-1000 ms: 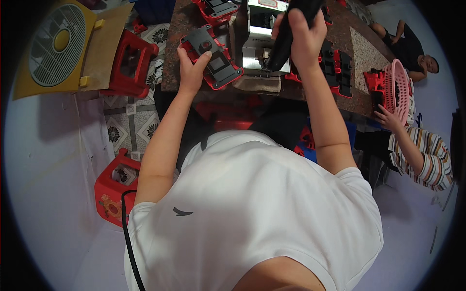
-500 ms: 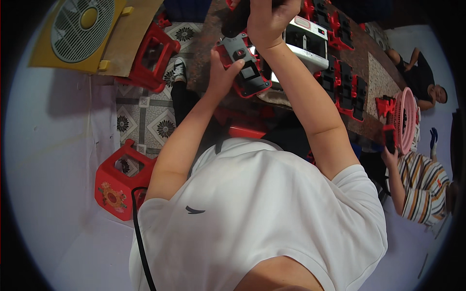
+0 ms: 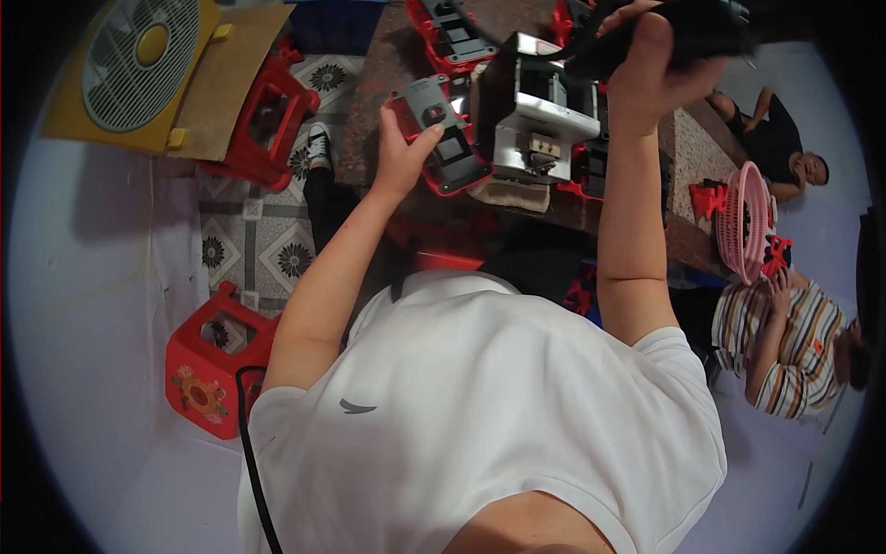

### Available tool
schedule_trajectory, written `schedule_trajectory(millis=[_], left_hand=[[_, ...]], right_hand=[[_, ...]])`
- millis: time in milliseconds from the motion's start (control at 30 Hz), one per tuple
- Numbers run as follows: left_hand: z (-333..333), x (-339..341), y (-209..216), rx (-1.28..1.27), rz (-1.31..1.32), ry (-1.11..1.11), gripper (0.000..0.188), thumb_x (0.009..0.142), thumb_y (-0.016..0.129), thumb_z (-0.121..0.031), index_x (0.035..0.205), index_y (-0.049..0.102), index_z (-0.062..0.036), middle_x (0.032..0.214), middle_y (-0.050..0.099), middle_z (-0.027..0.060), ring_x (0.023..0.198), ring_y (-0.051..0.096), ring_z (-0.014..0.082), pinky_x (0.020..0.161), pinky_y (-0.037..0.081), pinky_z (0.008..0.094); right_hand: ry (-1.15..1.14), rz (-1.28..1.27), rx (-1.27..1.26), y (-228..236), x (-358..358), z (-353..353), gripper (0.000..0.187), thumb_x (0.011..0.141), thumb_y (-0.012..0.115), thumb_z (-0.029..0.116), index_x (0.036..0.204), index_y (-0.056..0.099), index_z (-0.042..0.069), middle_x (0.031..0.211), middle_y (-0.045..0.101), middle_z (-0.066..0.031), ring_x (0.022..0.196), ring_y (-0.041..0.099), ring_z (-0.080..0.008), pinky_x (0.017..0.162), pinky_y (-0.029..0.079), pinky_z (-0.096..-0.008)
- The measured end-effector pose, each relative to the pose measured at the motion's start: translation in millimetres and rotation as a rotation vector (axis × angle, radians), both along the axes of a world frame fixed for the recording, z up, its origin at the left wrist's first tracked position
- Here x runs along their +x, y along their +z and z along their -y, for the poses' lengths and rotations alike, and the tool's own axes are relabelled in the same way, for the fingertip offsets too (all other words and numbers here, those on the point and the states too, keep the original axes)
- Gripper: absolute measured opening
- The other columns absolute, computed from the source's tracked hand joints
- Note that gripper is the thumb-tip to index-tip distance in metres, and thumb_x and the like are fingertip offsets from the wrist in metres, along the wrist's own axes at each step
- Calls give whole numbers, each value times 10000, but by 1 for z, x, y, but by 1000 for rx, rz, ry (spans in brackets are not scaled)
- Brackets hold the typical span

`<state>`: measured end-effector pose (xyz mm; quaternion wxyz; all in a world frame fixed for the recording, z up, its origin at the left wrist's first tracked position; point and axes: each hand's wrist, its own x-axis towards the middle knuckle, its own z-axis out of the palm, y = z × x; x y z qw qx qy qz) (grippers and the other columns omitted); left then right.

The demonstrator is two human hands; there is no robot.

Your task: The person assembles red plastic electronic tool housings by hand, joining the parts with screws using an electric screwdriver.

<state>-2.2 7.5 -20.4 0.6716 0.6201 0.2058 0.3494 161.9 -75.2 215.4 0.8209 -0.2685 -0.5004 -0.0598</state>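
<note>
My left hand [image 3: 403,159] grips the near left side of a red, grey and black plastic housing [image 3: 452,152], its thumb lying on top. The housing rests at the table's near edge, beside a white and metal box-shaped machine [image 3: 552,125]. Raised to the right of that machine, my right hand [image 3: 643,81] is wrapped around a bulky black handheld tool [image 3: 688,39]. Motion blurs the tool, so its exact kind is unclear. Another red and grey housing [image 3: 452,37] lies farther back on the table.
More red and black housings [image 3: 591,168] lie behind my right forearm. A pink basket [image 3: 741,222] stands at the right, by a person in a striped shirt [image 3: 784,342]; another person in dark clothes [image 3: 775,129] sits beyond. Red stools [image 3: 208,374] and a yellow fan [image 3: 138,69] are at left.
My right hand has carried the black tool from above the housing off to the right, past the machine. My left hand still holds the housing. The striped-shirt person's hand has shifted toward the basket.
</note>
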Motion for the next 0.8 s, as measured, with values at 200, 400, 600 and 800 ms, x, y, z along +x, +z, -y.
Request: schedule_trajectory(millis=[200,400,600,800], left_hand=[[4,3,4,-123,45,-70,515,830,670,-150,1244,386,-35,1156,536,104,1059,543,182,926,437,327],[2,2,4,-30,-8,-39,513,829,679,-181,1227,397,-21,1146,530,103,1037,533,177,914,433,316],[2,6,6,-18,5,-42,497,834,674,-193,1208,399,-16,1157,525,111,1046,523,177,923,424,315],[2,2,7,-16,-40,-42,487,834,673,-192,1198,401,-16,1163,524,116,1053,518,177,934,417,318]], right_hand=[[-344,276,-409,-59,62,32,314,911,657,216,1113,506,29,725,573,-24,572,515,-85,523,437,-246],[-176,4,-215,-1,3,71,412,921,625,372,1117,487,38,744,591,-57,558,559,-120,498,483,-271],[-310,184,-425,-72,3,96,381,912,633,278,1092,431,10,802,613,-132,634,604,-171,572,509,-282],[-294,176,-417,-91,-8,102,473,915,623,293,1201,380,5,832,610,-146,649,609,-179,594,518,-294]])
